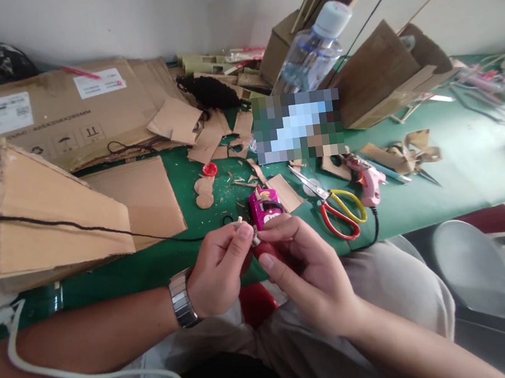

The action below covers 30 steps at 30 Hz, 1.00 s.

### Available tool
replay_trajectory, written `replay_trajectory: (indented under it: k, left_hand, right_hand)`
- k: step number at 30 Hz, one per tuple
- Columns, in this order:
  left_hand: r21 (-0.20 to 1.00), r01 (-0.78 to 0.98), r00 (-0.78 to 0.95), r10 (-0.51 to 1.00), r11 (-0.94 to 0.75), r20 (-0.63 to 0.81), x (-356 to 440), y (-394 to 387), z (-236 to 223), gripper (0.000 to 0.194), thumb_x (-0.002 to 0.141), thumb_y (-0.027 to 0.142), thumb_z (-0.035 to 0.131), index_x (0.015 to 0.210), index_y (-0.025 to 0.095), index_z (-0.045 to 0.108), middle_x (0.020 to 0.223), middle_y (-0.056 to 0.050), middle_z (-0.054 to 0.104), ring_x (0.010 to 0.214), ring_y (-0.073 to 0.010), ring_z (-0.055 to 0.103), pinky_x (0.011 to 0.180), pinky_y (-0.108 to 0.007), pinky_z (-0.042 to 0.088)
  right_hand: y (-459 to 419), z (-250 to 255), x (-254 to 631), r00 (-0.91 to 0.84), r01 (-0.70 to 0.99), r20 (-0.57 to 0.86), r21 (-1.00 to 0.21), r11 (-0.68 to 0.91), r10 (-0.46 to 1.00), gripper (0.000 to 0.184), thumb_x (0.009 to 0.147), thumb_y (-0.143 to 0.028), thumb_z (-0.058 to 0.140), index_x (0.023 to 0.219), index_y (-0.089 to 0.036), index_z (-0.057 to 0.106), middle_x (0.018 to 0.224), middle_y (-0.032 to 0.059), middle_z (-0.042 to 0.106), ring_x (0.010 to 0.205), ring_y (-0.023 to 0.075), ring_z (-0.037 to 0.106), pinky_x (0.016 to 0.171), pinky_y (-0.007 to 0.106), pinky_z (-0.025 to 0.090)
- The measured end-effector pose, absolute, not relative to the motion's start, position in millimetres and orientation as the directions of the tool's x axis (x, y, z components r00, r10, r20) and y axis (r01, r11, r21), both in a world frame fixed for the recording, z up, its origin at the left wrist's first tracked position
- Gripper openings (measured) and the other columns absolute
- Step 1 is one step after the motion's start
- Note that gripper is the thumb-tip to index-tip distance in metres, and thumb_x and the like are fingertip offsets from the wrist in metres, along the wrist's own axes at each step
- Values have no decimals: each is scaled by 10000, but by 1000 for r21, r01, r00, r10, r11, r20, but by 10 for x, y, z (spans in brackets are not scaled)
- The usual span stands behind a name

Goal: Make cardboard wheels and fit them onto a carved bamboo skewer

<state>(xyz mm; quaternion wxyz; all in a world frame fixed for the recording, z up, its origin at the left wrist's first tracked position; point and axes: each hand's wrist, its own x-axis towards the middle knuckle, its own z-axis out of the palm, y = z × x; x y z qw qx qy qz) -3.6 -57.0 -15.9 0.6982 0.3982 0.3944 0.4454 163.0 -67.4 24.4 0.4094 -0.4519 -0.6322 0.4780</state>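
Both hands meet in front of me at the table's near edge. My right hand (311,274) is closed around a red lighter (264,250) with a metal top, its lower part hidden by the fingers. My left hand (218,267), wearing a metal watch band, pinches right beside the lighter's top. A thin black cord (161,234) runs from the left over a cardboard piece (63,218) to my left fingers. A small pale tip (240,220) shows above them; its kind is unclear. Just beyond the hands lies a magenta tape measure (264,204).
Scissors (332,204) and a pink glue gun (369,181) lie to the right on the green table (455,152). A water bottle (309,53), an open cardboard box (395,79), cardboard scraps and a large flat carton (56,127) stand or lie farther back. A white cable (95,375) crosses my left forearm.
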Motion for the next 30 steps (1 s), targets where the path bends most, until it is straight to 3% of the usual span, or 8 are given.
replay_trajectory:
  k: [6,12,22,30]
  left_hand:
    - [902,-314,312,930,296,-196,-27,-566,-157,573,1037,636,543,682,194,456,560,52,387,517,-79,321,473,-235,260]
    - [872,-358,331,919,333,-215,-19,-555,-117,526,1023,649,563,762,195,506,593,60,384,515,-78,329,460,-220,254]
    - [861,-388,334,921,328,-200,-18,-574,-128,531,1020,654,562,758,196,499,631,54,368,535,-80,326,475,-218,271]
    - [851,-405,339,919,335,-200,-26,-585,-124,525,1029,637,557,751,196,494,625,50,393,526,-79,344,467,-218,274]
  right_hand:
    - [-667,240,1638,-248,177,104,-973,150,963,136,1020,-216,670,1144,-264,645,1069,50,611,911,191,632,805,354,559]
    - [-675,292,1614,-243,93,-44,-995,-21,969,102,1037,-295,673,1127,-251,654,1088,64,644,887,188,676,746,322,591]
    - [-680,359,1577,-236,4,-149,-988,-153,960,173,1001,-397,737,1064,-251,669,1001,43,658,768,157,648,652,282,565]
    - [-689,357,1563,-214,0,-113,-993,-115,970,134,999,-354,740,1060,-247,686,1013,46,654,817,163,652,692,281,584]
